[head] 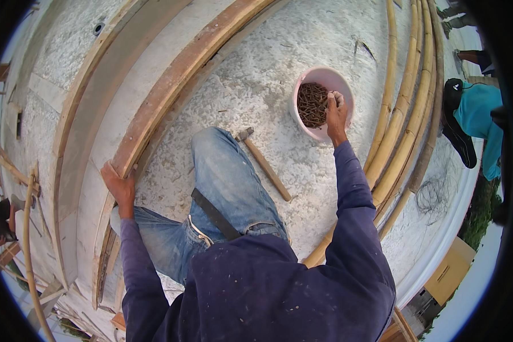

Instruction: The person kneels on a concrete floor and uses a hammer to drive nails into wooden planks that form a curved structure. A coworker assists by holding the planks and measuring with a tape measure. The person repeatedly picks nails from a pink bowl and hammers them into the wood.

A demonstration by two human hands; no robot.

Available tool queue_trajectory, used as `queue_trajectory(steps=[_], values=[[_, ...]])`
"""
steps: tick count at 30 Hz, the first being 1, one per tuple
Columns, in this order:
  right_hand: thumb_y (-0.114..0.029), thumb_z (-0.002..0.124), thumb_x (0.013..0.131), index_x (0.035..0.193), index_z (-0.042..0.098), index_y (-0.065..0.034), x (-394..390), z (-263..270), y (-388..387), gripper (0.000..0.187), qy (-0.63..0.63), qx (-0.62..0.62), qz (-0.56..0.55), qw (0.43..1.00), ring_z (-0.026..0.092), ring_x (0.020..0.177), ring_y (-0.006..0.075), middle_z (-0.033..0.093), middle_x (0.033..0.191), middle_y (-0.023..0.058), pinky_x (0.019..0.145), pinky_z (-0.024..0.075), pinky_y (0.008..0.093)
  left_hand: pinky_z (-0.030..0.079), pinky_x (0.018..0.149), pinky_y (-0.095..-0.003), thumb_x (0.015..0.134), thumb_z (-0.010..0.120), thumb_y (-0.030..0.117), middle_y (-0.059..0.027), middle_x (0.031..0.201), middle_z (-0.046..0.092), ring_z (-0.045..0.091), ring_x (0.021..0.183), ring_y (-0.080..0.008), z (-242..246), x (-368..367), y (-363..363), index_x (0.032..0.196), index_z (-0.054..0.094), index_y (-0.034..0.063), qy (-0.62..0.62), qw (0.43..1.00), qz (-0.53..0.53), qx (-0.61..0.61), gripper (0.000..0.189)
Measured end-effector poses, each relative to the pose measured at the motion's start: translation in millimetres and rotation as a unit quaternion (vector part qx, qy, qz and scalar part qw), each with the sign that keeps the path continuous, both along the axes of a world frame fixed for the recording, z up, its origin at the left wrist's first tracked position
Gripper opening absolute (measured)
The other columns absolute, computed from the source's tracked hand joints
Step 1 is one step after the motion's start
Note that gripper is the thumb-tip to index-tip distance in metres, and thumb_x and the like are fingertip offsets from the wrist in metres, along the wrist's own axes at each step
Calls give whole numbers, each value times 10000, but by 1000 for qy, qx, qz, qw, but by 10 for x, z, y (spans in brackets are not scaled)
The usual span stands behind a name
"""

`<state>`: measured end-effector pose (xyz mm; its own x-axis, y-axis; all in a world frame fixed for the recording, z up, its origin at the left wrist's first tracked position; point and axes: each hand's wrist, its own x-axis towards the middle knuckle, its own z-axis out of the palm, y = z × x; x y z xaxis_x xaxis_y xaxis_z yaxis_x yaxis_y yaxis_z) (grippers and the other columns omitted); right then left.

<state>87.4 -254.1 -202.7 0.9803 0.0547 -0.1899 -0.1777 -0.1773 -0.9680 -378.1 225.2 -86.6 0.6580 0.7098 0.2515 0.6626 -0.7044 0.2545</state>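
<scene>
A pale pink plastic bucket (322, 104) stands on the rough concrete floor, holding a heap of rusty nails (312, 104). My right hand (337, 113) is over the bucket's right side, thumb and fingertips pinched together beside the nails; whether a nail is between them cannot be told. With my left hand (122, 181) I grip the edge of a long wooden board (166, 92), thumb and fingers on opposite sides. A claw or similar hammer (267, 164) with a wooden handle lies on the floor beside my bent knee, between my leg and the bucket.
Several bamboo poles (406, 111) lie along the right, with tangled thin wire (436, 194) beyond them. A second long board edge (75, 107) runs at the left. A person in a teal top (479, 107) is at the far right; another person (0, 222) is at the far left.
</scene>
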Motion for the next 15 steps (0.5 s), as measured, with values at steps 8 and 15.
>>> queue_trajectory(steps=[8,15], values=[[-170,623,1091,1187,616,-87,-697,703,190,127,170,347,-8,922,672,937,130,693,1093,40,824,584,298,391,1156,-542,714,1000,398,-220,1435,540,497,1379,-402,304,177,-267,1541,458,50,103,984,45,140,1047],[-151,637,1078,1139,648,-85,-2333,1258,1306,90,380,433,104,811,701,976,133,727,1115,49,866,600,294,562,887,-307,966,832,144,-80,1152,687,661,1006,-143,540,463,-1626,1381,671,12,-241,898,-21,-366,465]])
